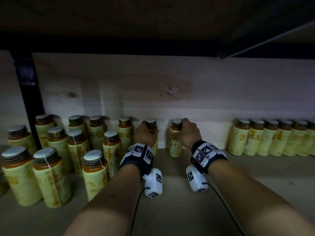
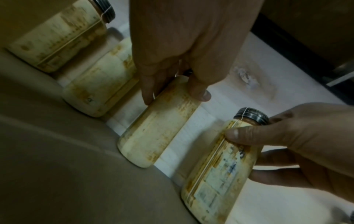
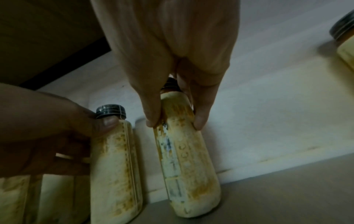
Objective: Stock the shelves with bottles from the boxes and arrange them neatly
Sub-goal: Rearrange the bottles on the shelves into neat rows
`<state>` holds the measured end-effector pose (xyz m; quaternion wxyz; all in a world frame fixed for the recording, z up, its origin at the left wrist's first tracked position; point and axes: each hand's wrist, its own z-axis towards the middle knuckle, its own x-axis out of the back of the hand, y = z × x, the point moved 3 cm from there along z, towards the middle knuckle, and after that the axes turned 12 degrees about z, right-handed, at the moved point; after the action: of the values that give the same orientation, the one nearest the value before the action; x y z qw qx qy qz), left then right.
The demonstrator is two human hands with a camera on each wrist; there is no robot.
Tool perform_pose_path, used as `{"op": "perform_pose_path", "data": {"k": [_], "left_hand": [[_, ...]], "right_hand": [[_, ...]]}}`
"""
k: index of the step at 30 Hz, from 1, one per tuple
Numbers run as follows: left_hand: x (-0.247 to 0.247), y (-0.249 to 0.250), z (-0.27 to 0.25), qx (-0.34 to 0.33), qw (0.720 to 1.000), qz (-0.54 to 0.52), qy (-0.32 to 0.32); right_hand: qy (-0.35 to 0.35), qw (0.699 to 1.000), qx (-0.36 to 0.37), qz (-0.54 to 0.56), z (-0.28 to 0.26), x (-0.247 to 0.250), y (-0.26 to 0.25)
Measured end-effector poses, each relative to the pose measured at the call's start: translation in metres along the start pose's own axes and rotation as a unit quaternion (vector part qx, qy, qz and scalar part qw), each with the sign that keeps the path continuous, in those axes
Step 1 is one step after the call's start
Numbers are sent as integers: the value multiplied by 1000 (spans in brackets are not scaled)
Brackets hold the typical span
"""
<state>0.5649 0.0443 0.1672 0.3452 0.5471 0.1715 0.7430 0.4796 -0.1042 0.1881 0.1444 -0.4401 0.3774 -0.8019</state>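
Nearest the viewer, two bare forearms reach into the shelf [image 1: 170,210], each wrist wrapped in a dark band with black-and-white marker tiles and a white camera block underneath. To the left of the arms stands a loose cluster of bottles [image 1: 56,160], yellowish labels stained orange, dark screw caps, several rows deep.

Farther in, the left hand [image 1: 144,133] curls round the shoulder of the left bottle [image 1: 151,124], fingers and thumb pinching it just below the cap; in the left wrist view the same bottle [image 2: 157,128] stands on the shelf board against the back panel. Just beside it, with a gap between, the right hand [image 1: 186,133] grips the right bottle [image 1: 174,143] near its neck, thumb on one side and fingers on the other, as the right wrist view shows [image 3: 185,151]. Its base sits on the shelf.

At the back runs a pale wooden panel [image 1: 170,92]. Along it on the right, well apart from the hands, a tight row of bottles [image 1: 272,138] stands shoulder to shoulder.
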Motion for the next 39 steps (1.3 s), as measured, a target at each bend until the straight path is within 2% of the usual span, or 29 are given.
{"op": "perform_pose_path", "data": {"k": [15, 21, 24, 26, 29, 34, 39], "left_hand": [[-6, -8, 14, 15, 1000, -10, -9], [14, 4, 3, 18, 995, 37, -89], [32, 14, -7, -19, 984, 146, -100], [42, 21, -17, -51, 974, 195, -102], [53, 34, -37, -136, 962, 215, -96], [55, 65, -77, -234, 937, 213, -150], [16, 93, -123, -302, 883, 266, -240]], "right_hand": [[10, 999, -40, 16, 11, -13, 3], [-24, 997, -62, 33, 3, -8, -7], [-47, 996, -60, 47, -7, 3, -12], [-58, 997, -46, 3, -15, 16, -16], [-91, 991, -23, -94, -32, 43, -15], [-177, 960, -35, -216, -69, 89, 7], [-177, 947, -60, -262, -95, 135, 33]]}}
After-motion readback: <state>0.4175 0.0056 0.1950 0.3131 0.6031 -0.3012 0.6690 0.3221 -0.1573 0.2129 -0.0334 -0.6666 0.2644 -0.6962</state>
